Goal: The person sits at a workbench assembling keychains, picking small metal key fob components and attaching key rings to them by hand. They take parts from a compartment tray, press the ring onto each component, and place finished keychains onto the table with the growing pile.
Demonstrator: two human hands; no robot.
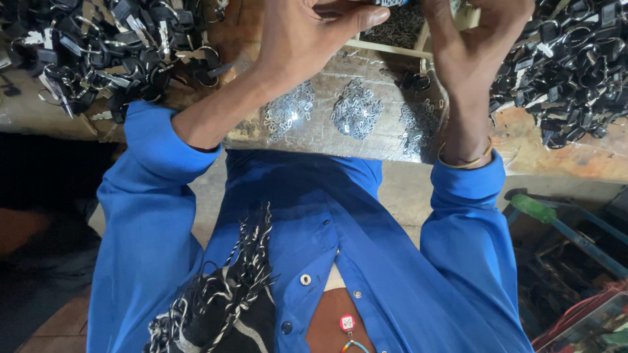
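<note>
Where the view begins, nearest the camera, a blue shirt with snap buttons is seen, with a black-and-white fringed scarf hanging over its left front. Both sleeves are pushed up, and a thin gold bangle is worn on the right wrist. Beyond the chest, the edge of a worn tabletop is met, and on it lies a shiny metal plate. Three small heaps of tiny silvery metal pieces are spread on that plate, side by side and a little apart.

Above the plate both hands are raised toward the top edge of the view. The left hand is curled, its thumb stretched out toward the right hand, whose fingers are bent inward. Between the two hands a small silvery part is just visible at the very top, cut off by the frame; it seems to be pinched by the fingertips of both, though how each grip closes on it cannot be told for certain.

Farther off, large heaps of black key-ring parts with metal loops are piled on the left and the right of the tabletop. At the lower right a green-handled tool is seen below the tabletop.
</note>
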